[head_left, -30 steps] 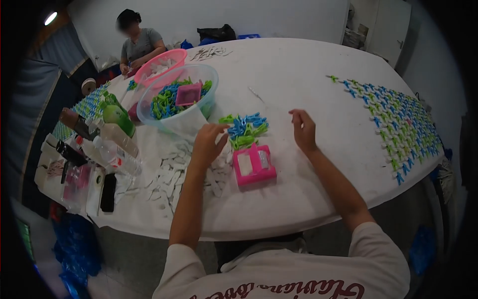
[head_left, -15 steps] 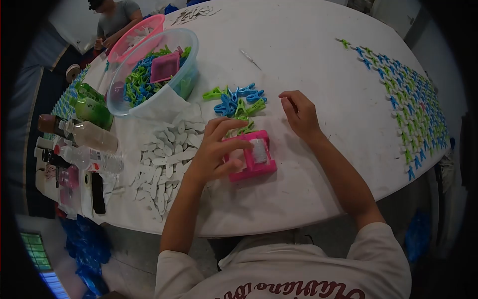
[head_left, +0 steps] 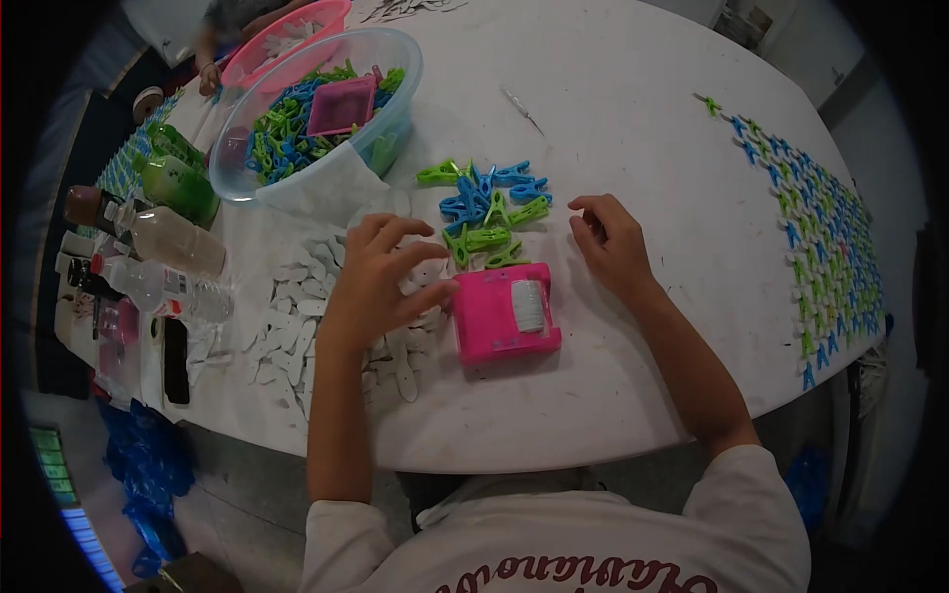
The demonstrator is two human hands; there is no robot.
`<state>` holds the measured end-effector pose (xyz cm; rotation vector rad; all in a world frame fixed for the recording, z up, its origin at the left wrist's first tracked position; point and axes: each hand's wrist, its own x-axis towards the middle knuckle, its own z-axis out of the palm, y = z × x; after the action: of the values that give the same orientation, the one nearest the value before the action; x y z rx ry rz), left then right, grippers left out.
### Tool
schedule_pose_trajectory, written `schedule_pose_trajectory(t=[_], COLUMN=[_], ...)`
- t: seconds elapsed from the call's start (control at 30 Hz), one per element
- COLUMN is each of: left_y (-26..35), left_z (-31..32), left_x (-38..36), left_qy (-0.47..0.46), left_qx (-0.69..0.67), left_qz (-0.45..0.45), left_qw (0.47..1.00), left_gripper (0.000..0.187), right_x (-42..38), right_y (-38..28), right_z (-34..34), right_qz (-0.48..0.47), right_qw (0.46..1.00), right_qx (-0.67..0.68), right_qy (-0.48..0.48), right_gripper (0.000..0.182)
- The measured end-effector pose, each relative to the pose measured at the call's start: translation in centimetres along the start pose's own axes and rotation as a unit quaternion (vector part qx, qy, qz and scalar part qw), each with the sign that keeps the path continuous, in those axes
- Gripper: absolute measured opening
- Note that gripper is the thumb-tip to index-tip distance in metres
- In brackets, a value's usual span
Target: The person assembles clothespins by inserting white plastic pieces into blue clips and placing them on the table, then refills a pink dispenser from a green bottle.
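Observation:
My left hand (head_left: pixel 381 272) is over the left side of the table with its fingers spread and nothing visible in them. Its thumb tip is close to the left edge of a pink box (head_left: pixel 486 316), which has a white roll (head_left: pixel 528 306) set in its right side. Beneath and around this hand lie flat white pieces (head_left: pixel 297 326). My right hand (head_left: pixel 613 247) hovers or rests right of the box, its fingers loosely bent with a gap between them, and I see nothing in it. Just beyond the box is a small heap of blue and green clothespins (head_left: pixel 494 203).
A clear tub (head_left: pixel 400 128) holds many clothespins and a magenta tray (head_left: pixel 341 106). Bottles (head_left: pixel 178 237) and a dark phone-like slab (head_left: pixel 175 361) stand or lie at left. Rows of clothespins (head_left: pixel 825 247) cover the right side. A thin pointed tool (head_left: pixel 522 109) lies farther back. Another person's hand (head_left: pixel 210 79) shows at far left.
My left hand has drawn back left from over the pink box, uncovering its top. My right hand stays bent beside it. The whole view has shifted slightly.

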<state>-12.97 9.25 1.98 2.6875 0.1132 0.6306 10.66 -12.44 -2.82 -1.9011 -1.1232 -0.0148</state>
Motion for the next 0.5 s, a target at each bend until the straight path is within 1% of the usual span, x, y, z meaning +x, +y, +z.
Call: schedule_pose_trajectory(t=[0.03,0.07,0.13,0.17,0.23,0.27,0.33,0.37,0.43,0.5], left_y=[-0.4,-1.0,-2.0,-2.4,-2.9,-2.8,-1.9,-1.7,-1.5,-1.4], left_z=[-0.7,-1.2,-2.3,-2.4,-1.9,-1.6,-1.5,-1.5,-1.6,-2.1], left_x=[-0.3,-0.9,-1.6,-1.8,-1.8,-1.8,-1.5,-1.4,-1.7,-1.7], left_qy=[0.006,0.004,-0.017,-0.019,-0.047,-0.048,-0.101,-0.098,-0.128,-0.111], left_qx=[0.029,0.03,0.059,0.063,0.086,0.081,0.028,0.027,0.003,0.004], left_qz=[-0.042,-0.049,-0.116,-0.116,-0.184,-0.184,-0.178,-0.179,-0.171,-0.18], left_qw=[0.999,0.998,0.991,0.991,0.978,0.978,0.978,0.979,0.977,0.977], left_gripper=[0.04,0.04,0.046,0.046,0.055,0.055,0.062,0.062,0.066,0.068], right_x=[0.0,0.0,0.0,0.0,0.0,-0.1,0.0,0.1,0.0,0.1], right_y=[-0.2,-0.2,0.1,0.0,-0.1,-0.1,-0.4,-0.3,-0.2,-0.3], right_z=[0.2,0.2,0.2,0.3,0.1,0.1,0.0,0.0,0.2,0.3], right_qz=[-0.009,-0.009,0.013,0.014,0.02,0.022,0.011,0.009,0.029,0.024], right_qw=[1.0,1.0,0.999,0.999,0.999,0.999,0.999,0.999,0.998,0.998], right_qx=[-0.017,-0.013,-0.021,-0.017,-0.027,-0.03,-0.024,-0.026,-0.035,-0.033], right_qy=[-0.017,-0.023,-0.033,-0.031,-0.028,-0.029,-0.039,-0.04,-0.043,-0.043], right_gripper=[0.017,0.017,0.017,0.017,0.018,0.018,0.018,0.018,0.018,0.018])
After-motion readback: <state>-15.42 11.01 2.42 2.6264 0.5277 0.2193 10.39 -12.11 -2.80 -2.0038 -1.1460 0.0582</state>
